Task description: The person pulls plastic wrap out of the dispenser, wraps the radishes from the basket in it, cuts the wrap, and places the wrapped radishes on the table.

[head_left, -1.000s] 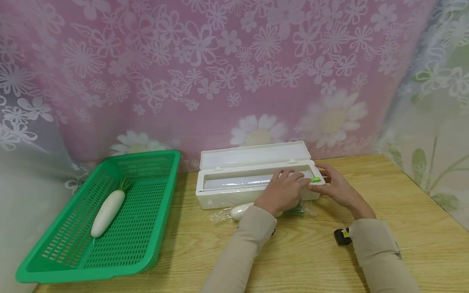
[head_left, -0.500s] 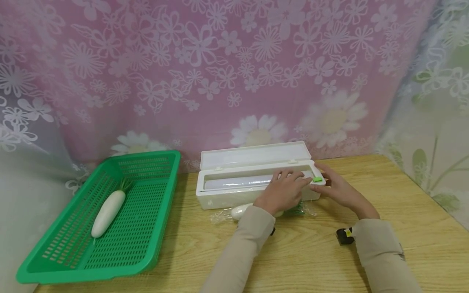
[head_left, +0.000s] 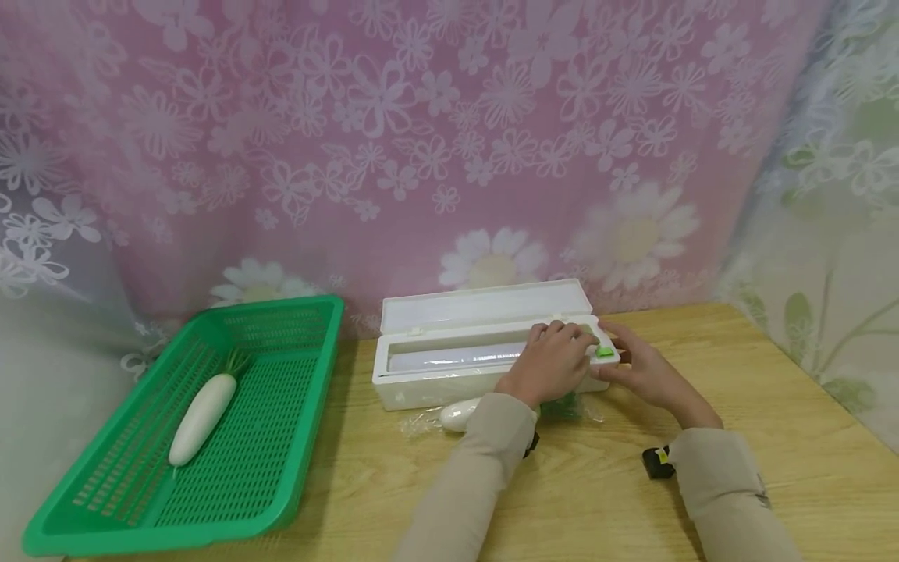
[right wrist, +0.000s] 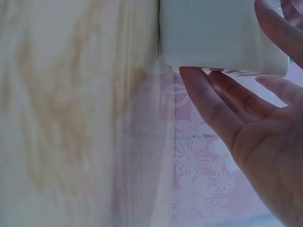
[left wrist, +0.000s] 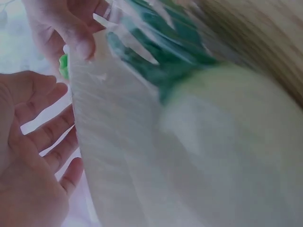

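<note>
A white cling film dispenser [head_left: 421, 396] stands on the table with its lid [head_left: 485, 307] raised and a film roll [head_left: 449, 358] inside. My right hand [head_left: 649, 376] holds its right end, thumb at the front and fingers behind; the right wrist view shows the fingertips against the box end [right wrist: 213, 33]. Over the right part of the opening lies my left hand [head_left: 551, 365], its fingers [left wrist: 52, 132] spread and loosely bent in the left wrist view. Beside both hands is a green slider [head_left: 604, 353] on the front rim. A film-wrapped white radish [head_left: 458, 416] lies before the dispenser, partly hidden by my left arm.
A green plastic basket [head_left: 309, 437] stands at the left, with an unwrapped white radish [head_left: 204, 419] inside. Behind the wooden table [head_left: 597, 499] hangs a pink flowered curtain [head_left: 316, 226].
The head view has tipped slightly, so the scene sits a little lower. My left hand has shifted slightly right along the dispenser. My right hand stays at its end.
</note>
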Tool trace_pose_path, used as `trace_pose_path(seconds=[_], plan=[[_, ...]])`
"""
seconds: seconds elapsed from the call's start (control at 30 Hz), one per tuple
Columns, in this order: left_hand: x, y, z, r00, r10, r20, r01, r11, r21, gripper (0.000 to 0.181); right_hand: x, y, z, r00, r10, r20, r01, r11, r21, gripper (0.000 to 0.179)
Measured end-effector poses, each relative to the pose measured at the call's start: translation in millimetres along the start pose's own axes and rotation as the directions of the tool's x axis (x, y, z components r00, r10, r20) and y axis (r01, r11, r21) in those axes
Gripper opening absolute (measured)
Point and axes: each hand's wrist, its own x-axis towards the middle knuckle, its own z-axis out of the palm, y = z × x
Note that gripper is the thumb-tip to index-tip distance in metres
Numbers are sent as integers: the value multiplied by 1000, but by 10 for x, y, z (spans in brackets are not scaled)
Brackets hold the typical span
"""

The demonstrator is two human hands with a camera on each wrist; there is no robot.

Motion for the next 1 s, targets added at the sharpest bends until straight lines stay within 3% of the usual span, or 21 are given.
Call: trace_pose_path(seconds=[0.1, 0.33, 0.6, 0.87, 1.0], plan=[[57, 38, 12, 1000, -10, -23, 9, 999, -40, 33, -16, 6, 18, 1000, -2, 7, 2, 1000, -13, 78], [227, 101, 31, 998, -20, -59, 18, 999, -36, 26, -32, -26, -6, 999, 17, 40, -17, 1000, 24, 84], [318, 121, 59, 995, 10, -95, -12, 1000, -25, 22, -4, -33, 10, 1000, -1, -6, 1, 999, -34, 77], [330, 81, 70, 993, 34, -109, -49, 990, -130, 20, -4, -33, 19, 1000, -7, -21, 6, 998, -68, 74], [318, 50, 91, 996, 14, -87, -34, 972, -231, 20, -10, -22, 22, 1000, 1, -17, -3, 996, -86, 76]])
